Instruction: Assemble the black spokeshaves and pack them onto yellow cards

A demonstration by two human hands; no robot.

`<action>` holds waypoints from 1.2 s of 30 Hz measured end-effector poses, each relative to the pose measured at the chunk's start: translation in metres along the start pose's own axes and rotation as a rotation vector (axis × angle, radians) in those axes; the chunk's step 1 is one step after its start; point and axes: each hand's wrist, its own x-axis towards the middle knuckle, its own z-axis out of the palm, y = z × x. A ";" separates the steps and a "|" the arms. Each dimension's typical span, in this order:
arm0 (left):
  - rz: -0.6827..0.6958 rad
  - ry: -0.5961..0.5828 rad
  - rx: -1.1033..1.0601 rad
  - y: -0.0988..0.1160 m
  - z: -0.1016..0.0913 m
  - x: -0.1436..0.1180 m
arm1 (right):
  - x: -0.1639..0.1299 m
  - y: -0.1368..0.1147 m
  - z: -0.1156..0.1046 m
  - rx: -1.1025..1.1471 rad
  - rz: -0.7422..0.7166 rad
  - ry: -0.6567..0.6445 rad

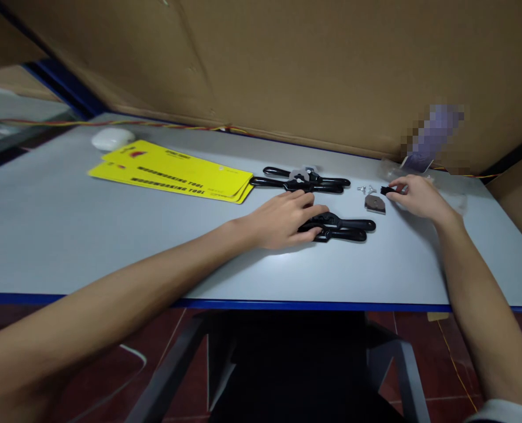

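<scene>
My left hand (285,220) lies over the near pair of black spokeshaves (351,229), fingers curled on one frame and hiding its left side. Farther back, another pair of black spokeshaves (326,187) rests on the table, with a round grey metal piece (299,175) on it. My right hand (417,194) pinches small black metal parts (388,190) at the table surface; their exact shape is partly hidden by the fingers. Just left of it are small silver screws (367,189) and flat grey blades (374,204).
Yellow printed cards (177,173) lie fanned out at the left, beside a white computer mouse (113,138). Clear plastic bags (390,169) are behind my right hand. A cardboard wall (287,76) closes off the back, and a twisted cable (155,122) runs along its foot.
</scene>
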 end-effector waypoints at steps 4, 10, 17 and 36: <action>0.001 0.002 0.012 0.000 0.000 0.000 | -0.001 0.000 0.001 0.004 0.023 -0.023; 0.003 0.010 0.005 -0.001 0.002 0.000 | -0.001 0.001 0.001 0.027 0.034 -0.043; -0.024 0.005 -0.069 -0.002 0.002 0.000 | -0.005 -0.010 -0.006 0.004 -0.016 0.065; -0.380 0.189 0.113 -0.044 -0.022 -0.012 | -0.013 -0.025 -0.010 0.109 -0.126 -0.229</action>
